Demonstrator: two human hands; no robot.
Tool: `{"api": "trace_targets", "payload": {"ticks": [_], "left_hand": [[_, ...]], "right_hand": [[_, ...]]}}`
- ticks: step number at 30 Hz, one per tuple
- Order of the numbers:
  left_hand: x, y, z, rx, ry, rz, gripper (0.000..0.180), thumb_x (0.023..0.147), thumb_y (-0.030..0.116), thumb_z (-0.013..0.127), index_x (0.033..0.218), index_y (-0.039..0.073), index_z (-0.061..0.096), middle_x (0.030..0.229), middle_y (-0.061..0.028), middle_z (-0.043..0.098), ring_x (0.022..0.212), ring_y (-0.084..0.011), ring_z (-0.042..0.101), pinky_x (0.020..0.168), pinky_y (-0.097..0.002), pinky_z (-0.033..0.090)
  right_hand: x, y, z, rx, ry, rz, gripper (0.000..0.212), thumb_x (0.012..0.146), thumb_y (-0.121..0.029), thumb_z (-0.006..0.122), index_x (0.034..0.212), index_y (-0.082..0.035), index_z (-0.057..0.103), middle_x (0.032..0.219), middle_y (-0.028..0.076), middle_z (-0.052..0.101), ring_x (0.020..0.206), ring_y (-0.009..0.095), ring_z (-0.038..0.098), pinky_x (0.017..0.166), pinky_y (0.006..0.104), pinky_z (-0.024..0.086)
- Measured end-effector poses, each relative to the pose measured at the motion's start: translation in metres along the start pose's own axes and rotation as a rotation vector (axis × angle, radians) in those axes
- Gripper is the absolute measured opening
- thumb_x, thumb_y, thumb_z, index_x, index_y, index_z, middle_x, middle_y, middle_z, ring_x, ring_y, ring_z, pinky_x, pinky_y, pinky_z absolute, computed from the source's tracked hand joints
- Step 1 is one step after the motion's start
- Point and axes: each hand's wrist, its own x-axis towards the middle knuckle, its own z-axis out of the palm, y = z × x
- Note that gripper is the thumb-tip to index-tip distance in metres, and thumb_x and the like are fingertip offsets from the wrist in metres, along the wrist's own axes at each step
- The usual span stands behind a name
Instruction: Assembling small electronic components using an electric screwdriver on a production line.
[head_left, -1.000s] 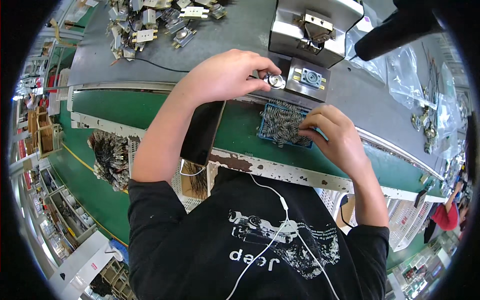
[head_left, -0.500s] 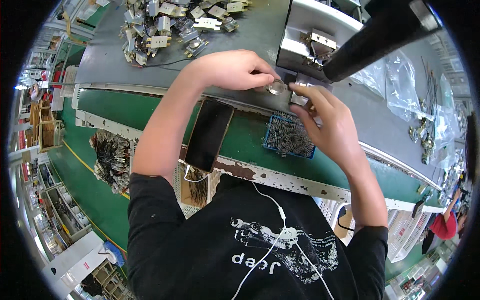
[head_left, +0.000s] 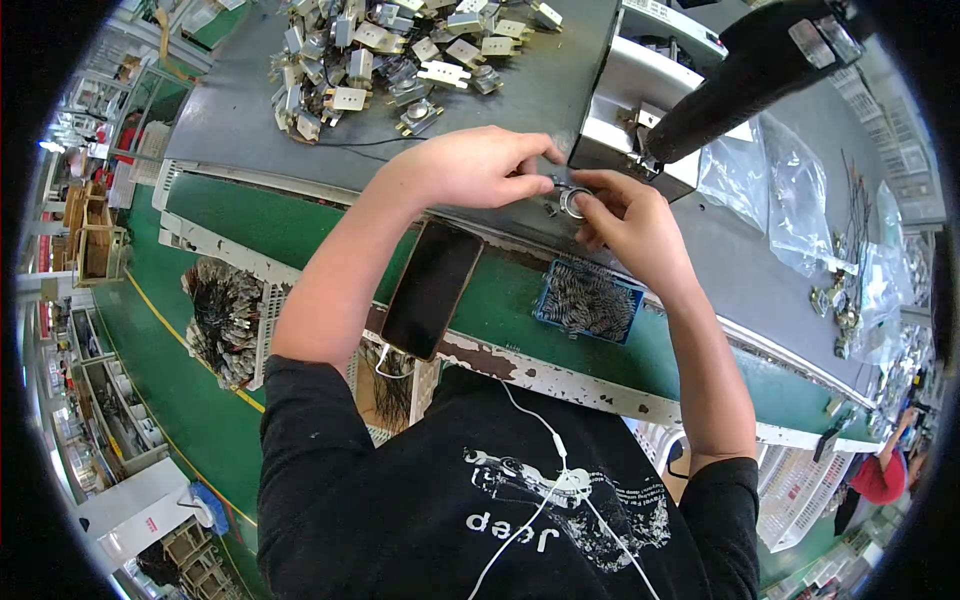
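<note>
A small round metal part with a raised silvery rim [head_left: 572, 203] is held up just over the bench edge. My right hand [head_left: 640, 225] pinches its rim between thumb and fingers. From the other side, my left hand [head_left: 480, 165] closes on a short dark piece at the part's edge, thumb outstretched and forefinger raised; its remaining fingers are hidden. Below my hands, a blue tray [head_left: 541, 312] holds many small coil springs [head_left: 590, 300]. Beyond my right hand stands a metal fixture [head_left: 600, 125] beneath a thick black handle [head_left: 745, 90].
Metal assemblies with pale blocks [head_left: 400, 60] are heaped at the far left of the grey bench [head_left: 235, 110]. A phone [head_left: 432, 290] on a white cable lies on the near ledge. Clear plastic bags [head_left: 795, 205] lie at right. A person in red [head_left: 880, 480] is at far right.
My right hand has closed in from the right and now grips the round metal part, which has tilted. The whole view has shifted slightly.
</note>
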Motion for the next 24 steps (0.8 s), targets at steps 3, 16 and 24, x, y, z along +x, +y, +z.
{"api": "trace_targets", "payload": {"ticks": [3, 16, 24], "left_hand": [[-0.003, -0.001, 0.000, 0.057, 0.006, 0.083, 0.032, 0.095, 0.033, 0.059, 0.113, 0.007, 0.066, 0.093, -0.0149, 0.070, 0.087, -0.0321, 0.068, 0.078, -0.0419, 0.052], [-0.063, 0.030, -0.028, 0.225, 0.576, 0.146, 0.043, 0.081, 0.008, 0.076, 0.123, 0.006, 0.065, 0.113, -0.0112, 0.067, 0.099, -0.0261, 0.065, 0.084, -0.0350, 0.051], [-0.059, 0.015, -0.007, 0.192, 0.939, 0.330, 0.041, 0.084, 0.001, 0.073, 0.124, 0.003, 0.065, 0.126, -0.0115, 0.064, 0.116, -0.0273, 0.060, 0.099, -0.0368, 0.047]], "right_hand": [[-0.002, 0.001, -0.003, 0.018, -0.055, -0.005, 0.023, 0.097, -0.011, 0.060, 0.115, 0.002, 0.066, 0.081, 0.005, 0.068, 0.069, 0.010, 0.065, 0.062, 0.0253, 0.052], [-0.095, 0.071, -0.192, -0.033, 0.486, -0.205, 0.022, 0.100, -0.005, 0.057, 0.119, 0.003, 0.063, 0.092, 0.007, 0.066, 0.076, 0.012, 0.061, 0.069, 0.0260, 0.051], [-0.271, 0.236, -0.377, 0.455, 0.944, -0.188, 0.035, 0.103, -0.012, 0.056, 0.136, -0.001, 0.054, 0.105, 0.005, 0.063, 0.085, 0.010, 0.057, 0.079, 0.0226, 0.047]]}}
